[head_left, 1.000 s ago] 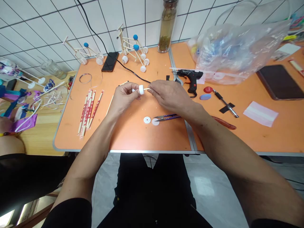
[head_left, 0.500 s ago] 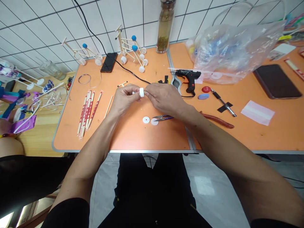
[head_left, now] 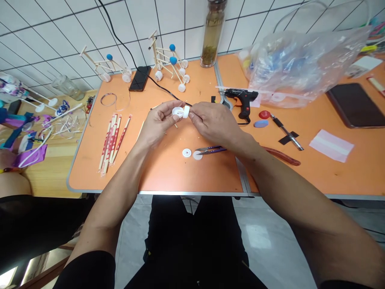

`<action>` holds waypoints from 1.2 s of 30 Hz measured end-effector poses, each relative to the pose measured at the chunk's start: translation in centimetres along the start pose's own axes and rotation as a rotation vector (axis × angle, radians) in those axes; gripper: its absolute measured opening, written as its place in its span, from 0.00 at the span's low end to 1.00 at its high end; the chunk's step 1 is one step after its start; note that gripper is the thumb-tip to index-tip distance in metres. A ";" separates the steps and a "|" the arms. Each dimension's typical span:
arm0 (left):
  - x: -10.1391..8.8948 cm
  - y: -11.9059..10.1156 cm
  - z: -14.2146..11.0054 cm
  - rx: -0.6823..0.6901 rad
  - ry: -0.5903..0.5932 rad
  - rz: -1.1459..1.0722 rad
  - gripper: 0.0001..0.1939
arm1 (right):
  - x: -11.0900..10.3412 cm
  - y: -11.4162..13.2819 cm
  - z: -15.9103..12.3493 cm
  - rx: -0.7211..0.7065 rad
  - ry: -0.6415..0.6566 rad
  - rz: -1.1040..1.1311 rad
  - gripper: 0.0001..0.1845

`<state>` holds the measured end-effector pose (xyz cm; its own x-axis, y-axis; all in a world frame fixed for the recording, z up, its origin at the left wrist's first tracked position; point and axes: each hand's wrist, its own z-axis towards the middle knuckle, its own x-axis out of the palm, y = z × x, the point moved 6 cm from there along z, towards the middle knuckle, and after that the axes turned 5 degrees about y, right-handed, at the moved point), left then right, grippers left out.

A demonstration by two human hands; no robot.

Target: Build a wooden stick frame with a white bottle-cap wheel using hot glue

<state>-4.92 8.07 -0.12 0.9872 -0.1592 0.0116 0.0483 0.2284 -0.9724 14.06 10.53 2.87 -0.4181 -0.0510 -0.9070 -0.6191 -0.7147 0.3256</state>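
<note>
Hands closed: left hand [head_left: 158,122] gripped a white cap [head_left: 178,112], right hand [head_left: 213,120] pinched a second cap [head_left: 187,112]; two stick models [head_left: 165,59] stood assembled, two discs [head_left: 187,153] lay loose.

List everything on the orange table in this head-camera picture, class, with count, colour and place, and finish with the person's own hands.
Orange folding table: one, orange, under everything below.
Wooden stick models with blue balls: two, pale wood, far edge.
Paper-wrapped chopsticks: several, red and white, left of the hands.
Black hot glue gun: one, black, right of the hands.
Purple-handled scissors: one, purple and silver, nearer than the hands.
Flat plastic discs: two, white, beside the scissors.
Clear plastic bag: one, clear, far right.
Black smartphone: one, black, far edge.
White plastic caps: two, white, between the hands.
Left hand: one, holding a cap.
Right hand: one, holding a cap.
</note>
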 end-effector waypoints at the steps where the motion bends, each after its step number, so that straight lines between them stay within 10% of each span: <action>1: -0.1 0.0 0.0 0.015 0.001 0.005 0.28 | -0.2 0.1 -0.1 0.007 0.006 -0.010 0.19; 14: 1.0 -0.5 -0.6 0.139 -0.160 -0.008 0.26 | -0.4 1.1 -0.3 0.120 0.039 -0.139 0.18; 36: 1.3 0.6 -0.6 -0.111 -0.206 -0.416 0.11 | -0.3 1.1 -0.3 0.102 -0.012 -0.080 0.16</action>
<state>-3.71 7.41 -0.80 0.8978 -0.0189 0.4400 0.4400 0.0798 -0.8944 13.69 9.54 3.46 -0.3721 0.0125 -0.9281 -0.7150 -0.6415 0.2780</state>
